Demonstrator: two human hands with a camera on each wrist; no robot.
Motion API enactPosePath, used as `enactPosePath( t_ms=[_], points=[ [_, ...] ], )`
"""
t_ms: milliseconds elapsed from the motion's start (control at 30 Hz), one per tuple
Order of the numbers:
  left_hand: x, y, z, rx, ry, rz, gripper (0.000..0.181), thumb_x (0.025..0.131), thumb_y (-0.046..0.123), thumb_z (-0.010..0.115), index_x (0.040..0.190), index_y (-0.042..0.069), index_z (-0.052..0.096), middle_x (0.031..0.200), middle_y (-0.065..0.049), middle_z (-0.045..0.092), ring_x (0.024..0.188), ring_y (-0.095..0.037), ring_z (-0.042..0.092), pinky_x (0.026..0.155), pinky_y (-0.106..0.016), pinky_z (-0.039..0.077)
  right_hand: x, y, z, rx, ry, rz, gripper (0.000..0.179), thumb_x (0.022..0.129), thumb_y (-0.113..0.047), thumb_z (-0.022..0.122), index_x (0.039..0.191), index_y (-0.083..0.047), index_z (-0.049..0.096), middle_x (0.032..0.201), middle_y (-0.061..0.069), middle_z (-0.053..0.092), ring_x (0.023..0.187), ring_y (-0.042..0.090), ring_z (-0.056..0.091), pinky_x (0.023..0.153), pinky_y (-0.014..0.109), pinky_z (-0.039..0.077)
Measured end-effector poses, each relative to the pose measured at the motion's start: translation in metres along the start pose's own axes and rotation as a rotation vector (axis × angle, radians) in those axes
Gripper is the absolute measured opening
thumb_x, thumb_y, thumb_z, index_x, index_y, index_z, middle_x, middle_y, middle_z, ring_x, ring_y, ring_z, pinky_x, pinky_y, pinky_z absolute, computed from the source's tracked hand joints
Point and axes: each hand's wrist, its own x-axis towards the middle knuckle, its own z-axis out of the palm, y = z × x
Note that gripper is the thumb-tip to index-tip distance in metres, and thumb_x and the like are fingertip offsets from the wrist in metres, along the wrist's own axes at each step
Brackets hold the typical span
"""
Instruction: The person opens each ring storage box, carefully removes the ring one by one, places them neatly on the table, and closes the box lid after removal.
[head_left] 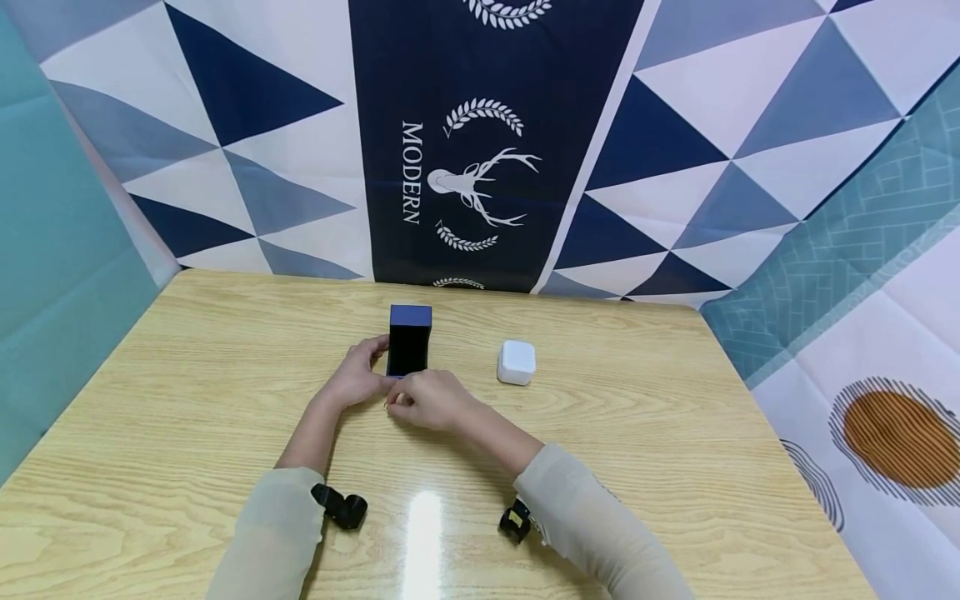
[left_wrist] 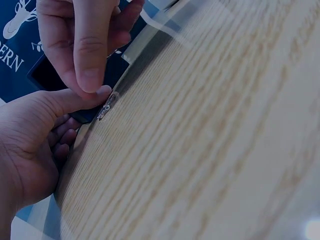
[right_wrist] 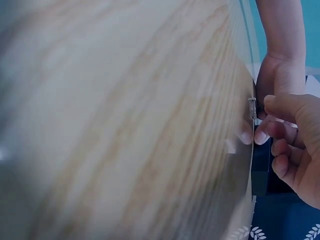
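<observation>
A dark blue ring box (head_left: 410,342) stands with its lid raised on the table. My left hand (head_left: 358,377) holds it from the left, thumb along its front edge and fingers around its side. Just in front of the box is a small sparkling ring (left_wrist: 106,107), close to the left thumb tip. My right hand (head_left: 433,398) reaches in over it with bent fingers. In the right wrist view the right thumb tip is right beside the ring (right_wrist: 252,107), with a gap between thumb and index finger.
A small white rounded box (head_left: 517,362) stands to the right of the ring box. Both lie on a light wood-grain table (head_left: 637,417). Patterned cloth (head_left: 465,150) hangs along the far edge. Each sleeve has a black camera strapped at the wrist.
</observation>
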Motion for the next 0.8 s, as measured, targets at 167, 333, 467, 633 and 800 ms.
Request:
enactPosePath(
  t_ms=[167,333,467,633,800],
  points=[
    [0.0,0.0,-0.001,-0.009,-0.008,-0.001,0.083,0.079,0.012,0.072,0.145,-0.003,0.025,0.145,-0.022,0.031,0.135,-0.037,0.03,0.113,-0.046,0.031,-0.002,0.004,-0.002,0.03,0.048,0.006,0.02,0.09,-0.034,0.062,0.099,-0.021,0.073,0.083,-0.008,0.065,0.068,0.001,0.054,0.058,0.016,0.042],
    [0.0,0.0,-0.001,-0.003,-0.001,-0.002,0.083,0.079,0.013,0.073,0.145,-0.002,0.026,0.144,-0.022,0.033,0.134,-0.038,0.03,0.113,-0.046,0.031,-0.004,0.008,-0.005,0.076,0.1,0.018,0.017,0.089,-0.028,0.063,0.098,-0.018,0.073,0.078,-0.006,0.063,0.066,0.003,0.053,0.056,0.015,0.041],
    [-0.001,0.0,-0.001,0.015,0.004,-0.007,0.082,0.079,0.015,0.073,0.145,-0.001,0.027,0.143,-0.022,0.034,0.134,-0.039,0.031,0.112,-0.046,0.032,-0.005,0.011,-0.007,0.116,0.111,0.045,0.016,0.09,-0.026,0.062,0.1,-0.019,0.072,0.082,-0.006,0.065,0.069,0.003,0.055,0.057,0.014,0.041],
    [-0.001,0.0,-0.002,0.026,0.006,0.0,0.084,0.079,0.018,0.074,0.145,0.0,0.027,0.142,-0.021,0.036,0.133,-0.039,0.031,0.111,-0.046,0.033,-0.006,0.015,-0.011,0.18,0.144,0.086,0.018,0.091,-0.028,0.061,0.101,-0.018,0.072,0.082,-0.006,0.064,0.069,0.003,0.055,0.058,0.015,0.043],
    [0.0,0.0,-0.001,0.036,0.006,0.002,0.086,0.077,0.018,0.076,0.145,0.0,0.028,0.141,-0.02,0.038,0.132,-0.039,0.032,0.11,-0.047,0.034,-0.008,0.023,-0.014,0.261,0.23,0.122,0.017,0.09,-0.025,0.063,0.1,-0.015,0.072,0.083,-0.004,0.066,0.071,0.007,0.057,0.061,0.017,0.046]
  ],
)
